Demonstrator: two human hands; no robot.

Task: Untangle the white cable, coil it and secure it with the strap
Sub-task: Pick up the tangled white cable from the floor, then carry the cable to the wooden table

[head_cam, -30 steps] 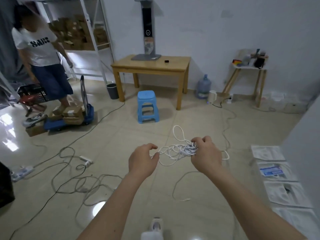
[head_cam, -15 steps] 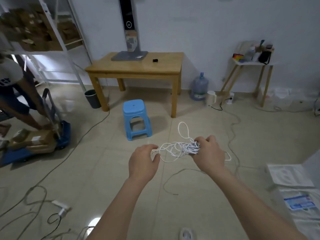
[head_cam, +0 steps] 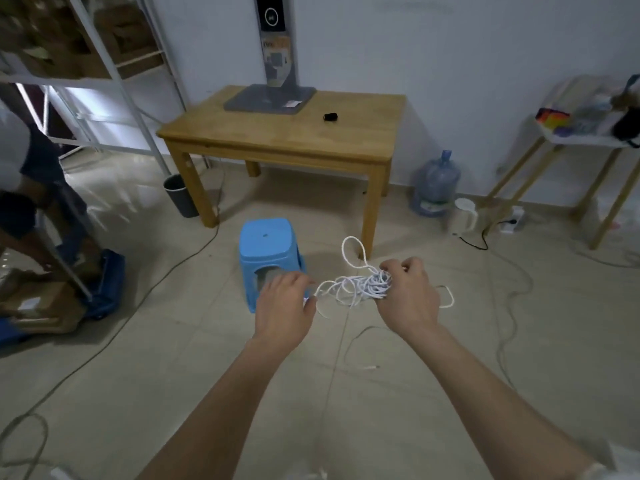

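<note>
From the head view, the right hand (head_cam: 407,299) clamps its grip around the tangled bunch of thin white cable (head_cam: 360,287), held in mid-air above the tiled floor (head_cam: 173,358), anchoring the knot. The left hand (head_cam: 285,310) pinches a loose strand at the bunch's left edge, apparently to draw it free.

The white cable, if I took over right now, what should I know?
Right hand: grips the tangled bundle of the white cable.
Left hand: at a strand on the bundle's left side; whether it pinches it is unclear.
A loop sticks up above the bundle, and one end trails to the floor.
Done: cable picked up.
Left: untangle, coil, strap. No strap clearly visible; a small black object lies on the wooden table.
</note>
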